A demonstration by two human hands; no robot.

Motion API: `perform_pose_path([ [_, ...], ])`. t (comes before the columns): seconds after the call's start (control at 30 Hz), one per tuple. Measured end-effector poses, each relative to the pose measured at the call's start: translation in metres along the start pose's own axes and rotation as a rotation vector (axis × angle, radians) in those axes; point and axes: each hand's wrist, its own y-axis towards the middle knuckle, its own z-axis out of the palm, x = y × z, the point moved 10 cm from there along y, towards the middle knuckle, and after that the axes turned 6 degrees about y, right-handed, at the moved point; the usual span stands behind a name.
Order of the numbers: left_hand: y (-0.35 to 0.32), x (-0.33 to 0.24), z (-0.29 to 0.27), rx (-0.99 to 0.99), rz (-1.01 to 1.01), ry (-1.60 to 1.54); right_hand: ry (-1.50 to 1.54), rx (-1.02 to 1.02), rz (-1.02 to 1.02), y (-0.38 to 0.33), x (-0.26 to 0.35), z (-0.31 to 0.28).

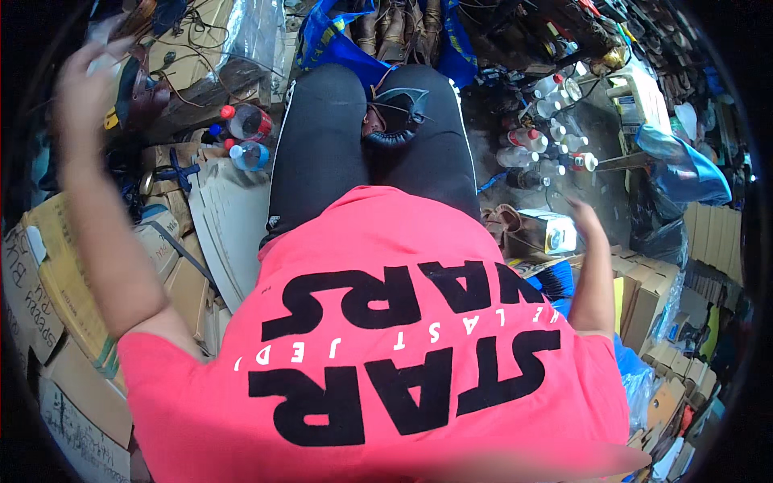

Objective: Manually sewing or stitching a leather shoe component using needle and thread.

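My left hand (pixel 84 92) is raised at the far left, smeared by motion. A pale blur lies at its fingertips, and I cannot make out whether it holds anything. Close beside it is a dark brown leather piece (pixel 149 92) with loose cords. My right hand (pixel 586 216) is low on the right, beside a white-and-yellow container (pixel 557 235); its fingers are too small and blurred to read. Between my knees rests a black and brown shoe (pixel 394 133), its opening upward and a thin thread across it. Neither hand touches the shoe.
Bottles with red and blue caps (pixel 245 122) stand left of my legs. Several more bottles (pixel 527 145) crowd the floor on the right. A blue bag (pixel 455 44) with brown shoe forms lies ahead. Cardboard boxes (pixel 88 386) are stacked at left; a blue cloth (pixel 684 173) hangs at right.
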Motion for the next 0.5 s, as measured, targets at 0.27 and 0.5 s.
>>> perform_pose_path([
  [0.27,-0.162,-0.267,0.252,0.787,0.514,-0.516,0.718,-0.056,-0.765,-0.061,0.395,-0.063],
  [0.5,-0.166,-0.274,0.286,1.054,0.444,-0.521,0.638,-0.002,-0.877,-0.051,0.424,-0.066],
])
